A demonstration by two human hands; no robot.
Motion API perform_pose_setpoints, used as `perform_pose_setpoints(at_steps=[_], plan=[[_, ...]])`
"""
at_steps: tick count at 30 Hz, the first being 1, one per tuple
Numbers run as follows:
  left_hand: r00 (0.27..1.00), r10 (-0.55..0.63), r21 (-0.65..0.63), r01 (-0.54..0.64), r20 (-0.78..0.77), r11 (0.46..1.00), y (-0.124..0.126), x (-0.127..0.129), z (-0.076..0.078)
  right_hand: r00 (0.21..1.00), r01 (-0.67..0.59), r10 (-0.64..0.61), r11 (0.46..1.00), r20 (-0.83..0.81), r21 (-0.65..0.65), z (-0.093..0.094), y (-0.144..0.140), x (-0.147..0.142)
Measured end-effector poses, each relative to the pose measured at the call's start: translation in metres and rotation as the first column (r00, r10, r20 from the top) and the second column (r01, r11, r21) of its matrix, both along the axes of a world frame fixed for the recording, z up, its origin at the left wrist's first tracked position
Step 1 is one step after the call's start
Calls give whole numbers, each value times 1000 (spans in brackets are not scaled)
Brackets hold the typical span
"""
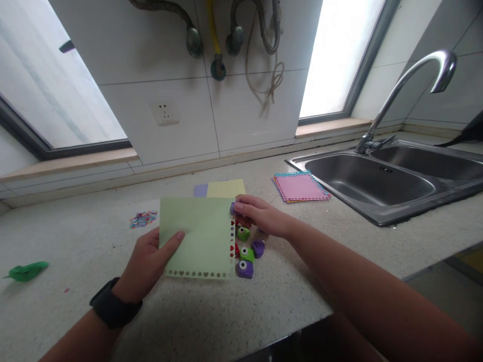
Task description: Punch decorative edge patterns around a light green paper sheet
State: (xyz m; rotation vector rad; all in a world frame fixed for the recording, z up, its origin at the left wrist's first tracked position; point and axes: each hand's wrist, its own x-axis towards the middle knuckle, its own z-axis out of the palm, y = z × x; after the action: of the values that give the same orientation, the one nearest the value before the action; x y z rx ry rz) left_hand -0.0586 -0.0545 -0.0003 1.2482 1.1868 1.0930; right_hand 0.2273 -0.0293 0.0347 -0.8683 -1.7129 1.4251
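Note:
A pale green sheet of paper (198, 234) is held up over the counter, with small heart, star and flower cut-outs along its bottom and right edges. My left hand (151, 256) grips its left side, thumb on top. At the upper right corner, my right hand (260, 215) is closed around a purple craft punch (233, 208) set on the paper's edge. Just below that hand lie several more punches: a green one (243, 233), another green one (246, 253) with a star mark, and purple ones (245, 269). Red ones are partly hidden behind the paper.
Yellow and lilac sheets (225, 188) lie behind the green paper. A stack of punched sheets (301, 186), pink on top, rests beside the steel sink (370, 171). Paper confetti (143, 219) and a crumpled green item (27, 271) are on the left.

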Motion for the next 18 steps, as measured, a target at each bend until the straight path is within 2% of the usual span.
perform_pose_setpoints(at_steps=[9, 18], plan=[[997, -43, -27, 41, -60, 999, 3, -3, -12, 987, -53, 15, 970, -162, -238, -12, 2, -10], [999, -18, 4, 19, -43, 1000, 3, -1, -15, 991, -10, -23, 971, -133, -241, -14, 1, -13]])
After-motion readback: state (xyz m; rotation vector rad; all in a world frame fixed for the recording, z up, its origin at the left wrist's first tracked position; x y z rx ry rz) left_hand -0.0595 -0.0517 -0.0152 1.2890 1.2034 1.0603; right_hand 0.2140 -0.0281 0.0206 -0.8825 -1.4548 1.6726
